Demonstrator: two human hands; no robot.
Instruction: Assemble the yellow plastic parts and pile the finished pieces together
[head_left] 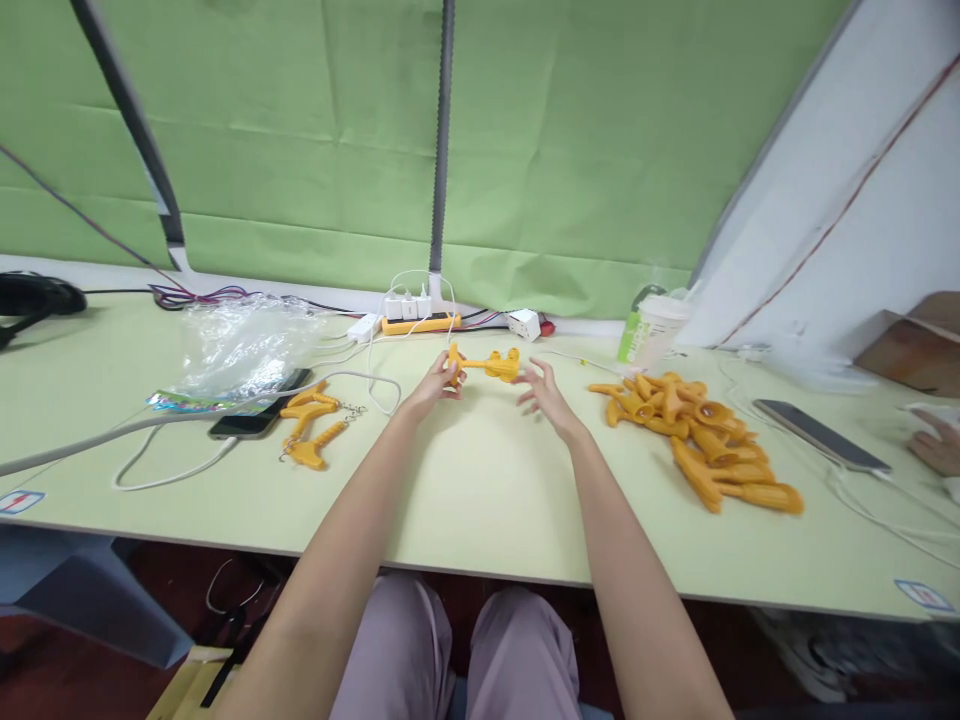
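An orange plastic piece (502, 366), with a narrow shaft and a knobbly right end, is held level above the middle of the table. My left hand (436, 384) grips its left end, fingers wrapped round it. Just off its right end is my right hand (547, 397), fingers apart and holding nothing. To the right lies a pile of orange plastic pieces (675, 408), some cone-shaped. On the left, orange pieces with small metal chains (309, 430) rest beside a phone.
A plastic bag (244, 345) and a dark phone (259, 415) are at left among cables. A power strip (421, 323) sits at the back. At right are a cup (656, 328), another phone (821, 435), a cardboard box (915, 345) and another person's hand (937, 443).
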